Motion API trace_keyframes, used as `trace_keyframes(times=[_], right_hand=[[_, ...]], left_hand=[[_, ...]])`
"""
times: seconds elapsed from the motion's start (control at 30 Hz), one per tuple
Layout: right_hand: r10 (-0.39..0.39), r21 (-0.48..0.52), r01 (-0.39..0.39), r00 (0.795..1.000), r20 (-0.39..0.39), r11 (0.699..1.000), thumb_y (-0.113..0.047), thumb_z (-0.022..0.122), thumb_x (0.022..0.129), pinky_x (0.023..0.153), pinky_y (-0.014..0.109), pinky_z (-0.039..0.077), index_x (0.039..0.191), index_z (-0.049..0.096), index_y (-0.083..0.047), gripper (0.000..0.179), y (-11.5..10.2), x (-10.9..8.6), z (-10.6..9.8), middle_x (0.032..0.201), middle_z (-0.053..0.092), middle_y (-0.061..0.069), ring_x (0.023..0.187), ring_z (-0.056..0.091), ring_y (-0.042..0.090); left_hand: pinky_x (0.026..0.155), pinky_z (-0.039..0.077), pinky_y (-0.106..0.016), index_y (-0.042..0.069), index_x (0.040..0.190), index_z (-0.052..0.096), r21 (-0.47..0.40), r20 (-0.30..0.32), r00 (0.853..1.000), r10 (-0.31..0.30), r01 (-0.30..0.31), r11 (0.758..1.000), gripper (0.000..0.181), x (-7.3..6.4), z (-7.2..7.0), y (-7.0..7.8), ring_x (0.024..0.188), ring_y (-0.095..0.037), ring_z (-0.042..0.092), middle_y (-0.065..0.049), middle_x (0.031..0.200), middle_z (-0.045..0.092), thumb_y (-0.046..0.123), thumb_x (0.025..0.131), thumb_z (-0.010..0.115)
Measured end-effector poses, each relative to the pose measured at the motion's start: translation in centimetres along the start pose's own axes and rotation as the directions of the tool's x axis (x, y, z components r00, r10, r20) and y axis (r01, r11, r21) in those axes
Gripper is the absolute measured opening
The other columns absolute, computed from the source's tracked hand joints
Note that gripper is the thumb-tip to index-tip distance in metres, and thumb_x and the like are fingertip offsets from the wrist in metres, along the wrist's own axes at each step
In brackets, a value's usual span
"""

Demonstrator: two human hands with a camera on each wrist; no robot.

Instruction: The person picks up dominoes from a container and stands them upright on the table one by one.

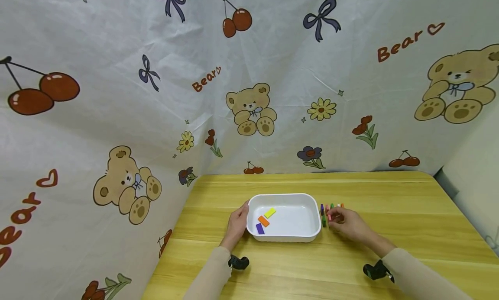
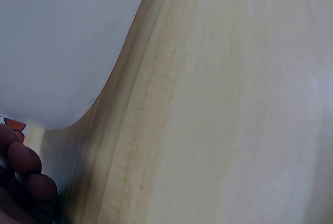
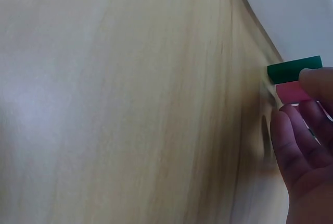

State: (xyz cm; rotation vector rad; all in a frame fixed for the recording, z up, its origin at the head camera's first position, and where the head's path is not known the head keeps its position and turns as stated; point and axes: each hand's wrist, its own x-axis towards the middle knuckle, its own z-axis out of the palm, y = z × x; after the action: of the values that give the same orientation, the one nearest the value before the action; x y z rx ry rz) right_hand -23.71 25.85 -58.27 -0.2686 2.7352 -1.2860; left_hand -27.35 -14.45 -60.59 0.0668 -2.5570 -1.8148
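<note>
A white rectangular tray [image 1: 283,238] stands on the table. Inside it, toward the left, lie a yellow block [image 1: 270,213], an orange block [image 1: 264,221] and a purple block [image 1: 260,229]. My left hand [image 1: 236,224] holds the tray's left end; its curled fingers [image 2: 39,187] show by the tray corner in the left wrist view. Just right of the tray, my right hand [image 1: 351,225] pinches a pink block [image 3: 291,92] between thumb and fingers. Close beside that block is a green block [image 3: 294,70], next to the tray wall.
More small coloured blocks stand right of the tray, among them a purple block [image 1: 322,209]; the right hand partly hides this group. Behind the wooden table [image 1: 312,269] hangs a patterned cloth [image 1: 288,66] with bears and cherries.
</note>
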Motion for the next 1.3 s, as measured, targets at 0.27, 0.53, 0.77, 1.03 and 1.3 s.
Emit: trace_keyframes(times=[0.27,0.53,0.77,1.03,1.3], right_hand=[[0.008,0.008,-0.008,1.0,-0.003,1.0,-0.007,0.076,0.091,0.078,0.028,0.061,0.112,0.067,-0.003,0.023,0.3,-0.1,0.24,0.104,0.07,0.01,0.094,0.068,0.02],[-0.005,-0.001,0.005,1.0,-0.006,1.0,-0.006,0.075,0.092,0.077,0.028,0.061,0.114,0.066,-0.002,0.023,0.44,0.01,0.32,0.106,0.07,0.01,0.095,0.068,0.021],[-0.003,0.008,0.003,1.0,-0.016,1.0,-0.007,0.075,0.091,0.073,0.024,0.059,0.115,0.066,0.0,0.027,0.6,-0.02,0.49,0.104,0.07,0.009,0.094,0.067,0.019],[0.008,0.015,-0.008,1.0,-0.024,1.0,-0.006,0.076,0.09,0.072,0.022,0.058,0.118,0.065,0.002,0.03,0.74,-0.08,0.54,0.102,0.071,0.009,0.093,0.067,0.019],[0.028,0.04,-0.027,0.999,-0.026,0.999,-0.006,0.077,0.09,0.075,0.025,0.061,0.123,0.063,0.002,0.036,0.73,-0.25,0.57,0.106,0.071,0.013,0.095,0.068,0.021]], left_hand=[[0.127,0.033,-0.049,0.024,0.145,0.061,-0.005,0.003,1.0,0.004,-0.004,1.0,0.045,-0.04,-0.02,-0.03,0.149,-0.029,0.043,-0.001,0.154,0.054,0.047,0.109,0.046],[0.127,0.033,-0.049,0.025,0.146,0.06,0.0,0.003,1.0,-0.018,0.018,1.0,0.047,-0.05,-0.03,0.21,0.15,-0.03,0.042,-0.002,0.155,0.053,0.05,0.108,0.046],[0.127,0.033,-0.048,0.023,0.147,0.059,0.002,0.004,1.0,-0.016,0.016,1.0,0.048,-0.02,-0.01,0.26,0.15,-0.029,0.042,-0.002,0.156,0.052,0.049,0.109,0.045],[0.127,0.032,-0.049,0.023,0.147,0.059,0.002,0.005,1.0,-0.015,0.015,1.0,0.047,-0.05,0.05,0.4,0.151,-0.029,0.041,-0.002,0.156,0.052,0.048,0.109,0.045],[0.127,0.033,-0.048,0.023,0.148,0.059,0.012,0.006,1.0,-0.014,0.013,1.0,0.048,-0.08,0.08,0.32,0.151,-0.029,0.041,-0.002,0.156,0.052,0.048,0.109,0.045]])
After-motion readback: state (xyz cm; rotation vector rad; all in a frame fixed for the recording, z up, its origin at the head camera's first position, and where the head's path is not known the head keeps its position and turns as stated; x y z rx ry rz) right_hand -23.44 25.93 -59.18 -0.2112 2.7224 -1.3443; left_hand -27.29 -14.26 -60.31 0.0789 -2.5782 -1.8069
